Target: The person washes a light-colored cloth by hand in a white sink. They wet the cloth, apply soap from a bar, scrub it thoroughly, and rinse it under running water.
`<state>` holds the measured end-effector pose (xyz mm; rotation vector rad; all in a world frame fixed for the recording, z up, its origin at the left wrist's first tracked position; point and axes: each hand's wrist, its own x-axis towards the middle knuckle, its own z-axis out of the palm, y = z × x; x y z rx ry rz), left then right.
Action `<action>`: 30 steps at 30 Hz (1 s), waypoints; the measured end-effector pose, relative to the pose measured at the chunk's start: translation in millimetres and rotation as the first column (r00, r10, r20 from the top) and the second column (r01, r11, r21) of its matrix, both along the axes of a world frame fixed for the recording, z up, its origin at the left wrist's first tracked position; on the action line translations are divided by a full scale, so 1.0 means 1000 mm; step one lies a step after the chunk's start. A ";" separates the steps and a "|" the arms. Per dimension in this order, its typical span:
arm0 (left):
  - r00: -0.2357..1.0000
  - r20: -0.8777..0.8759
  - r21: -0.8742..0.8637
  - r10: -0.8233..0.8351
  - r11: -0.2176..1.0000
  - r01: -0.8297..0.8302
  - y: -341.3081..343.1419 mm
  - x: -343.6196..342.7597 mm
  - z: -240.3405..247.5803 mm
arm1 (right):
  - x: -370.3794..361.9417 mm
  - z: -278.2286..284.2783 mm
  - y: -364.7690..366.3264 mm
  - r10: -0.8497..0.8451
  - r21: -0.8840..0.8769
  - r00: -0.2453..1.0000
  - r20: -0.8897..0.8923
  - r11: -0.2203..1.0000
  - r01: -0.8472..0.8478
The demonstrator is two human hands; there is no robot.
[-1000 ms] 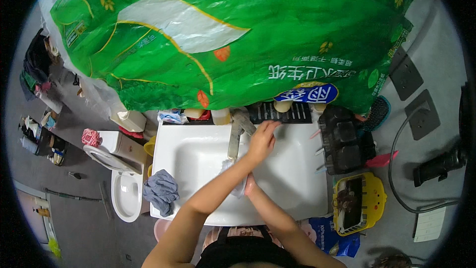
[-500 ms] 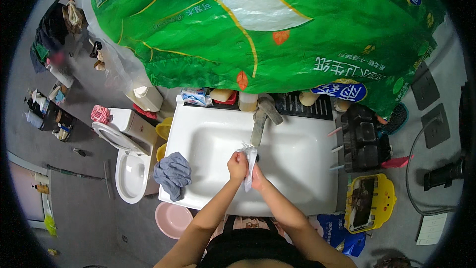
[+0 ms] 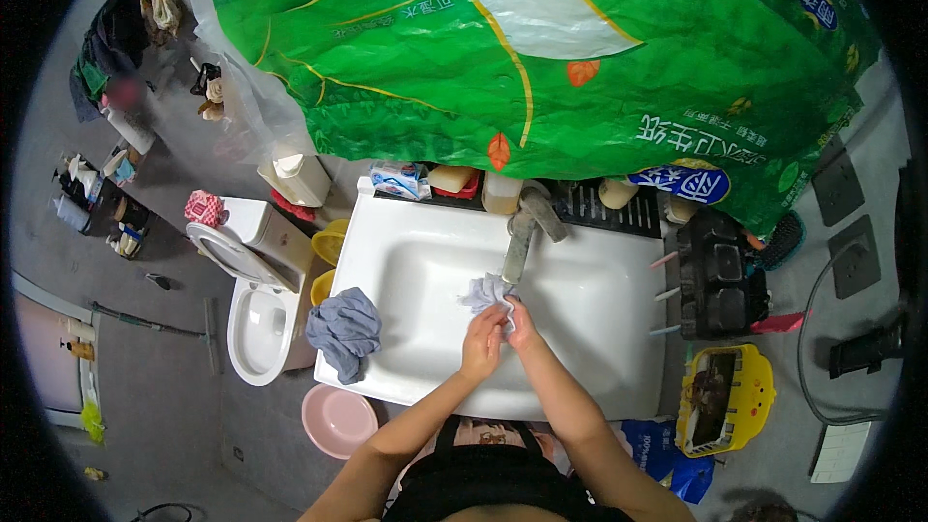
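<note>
Under the spout of the tap point(image 3: 520, 246), my left hand point(image 3: 482, 340) and my right hand point(image 3: 523, 323) are close together over the white sink point(image 3: 411, 319). Both are closed on a small pale grey cloth point(image 3: 481, 294), which bunches out beyond the fingertips beside the spout. Part of the cloth is hidden between the hands. It looks wet, though any running water is too small to make out. A crumpled blue-grey cloth point(image 3: 345, 333) hangs over the sink's left edge, apart from my hands.
A big green plastic package point(image 3: 406, 68) covers the far side above the tap. Left stand a toilet point(image 3: 259, 333) with its lid raised and a pink basin point(image 3: 338, 420). On the right are a black holder point(image 3: 717, 275) and a yellow basket point(image 3: 764, 396).
The pale cloth, which hung down between my hands, is now bunched beyond the fingertips, up by the spout. My left hand has shifted right and nearer to me; the right hand has moved farther forward.
</note>
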<state>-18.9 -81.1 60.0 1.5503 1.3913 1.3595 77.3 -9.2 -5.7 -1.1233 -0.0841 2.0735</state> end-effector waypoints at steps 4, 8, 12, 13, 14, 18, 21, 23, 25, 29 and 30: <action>0.966 -0.063 -0.014 0.250 0.968 -0.251 0.001 -0.023 -0.017 | -0.001 -0.009 0.010 0.059 0.052 0.989 -0.138 0.997 -0.053; 0.942 0.021 -0.188 0.334 0.927 -0.325 0.002 -0.044 -0.036 | -0.017 0.037 0.009 0.045 0.019 0.982 -0.185 0.999 -0.042; 0.917 0.242 -0.366 0.316 0.905 -0.216 0.018 -0.048 -0.071 | -0.017 0.027 0.006 0.039 0.044 0.970 -0.242 0.999 -0.029; 0.891 0.332 -0.396 0.309 0.903 -0.166 0.021 -0.046 -0.071 | -0.016 0.022 0.004 0.036 0.059 0.967 -0.252 0.998 -0.022; 0.862 0.376 -0.518 0.339 0.849 -0.108 0.024 -0.042 -0.071 | -0.014 0.018 0.003 0.028 0.060 0.964 -0.263 0.998 -0.012; 0.609 0.705 -0.659 0.364 0.653 0.373 0.034 -0.030 -0.050 | -0.016 0.031 -0.003 0.001 0.053 0.958 -0.286 0.998 0.015; 0.244 0.883 -0.455 0.402 0.601 0.657 0.036 -0.033 -0.065 | -0.010 0.029 0.002 -0.012 0.065 0.954 -0.298 0.997 0.033; 0.434 0.854 -0.508 0.286 0.636 0.581 0.041 -0.029 -0.064 | 0.003 0.029 0.007 -0.040 0.093 0.972 -0.231 0.994 0.063; 0.659 0.710 -0.623 0.250 0.660 0.421 0.043 -0.030 -0.061 | 0.021 0.023 0.011 -0.029 0.102 0.971 -0.237 0.993 0.054; 0.669 0.675 -0.565 0.311 0.802 0.196 0.058 -0.037 -0.051 | 0.044 0.013 0.012 -0.048 0.134 0.979 -0.196 0.988 0.076; 0.678 0.672 -0.534 0.298 0.829 0.165 0.062 -0.036 -0.050 | 0.045 0.012 0.011 -0.052 0.157 0.980 -0.193 0.984 0.083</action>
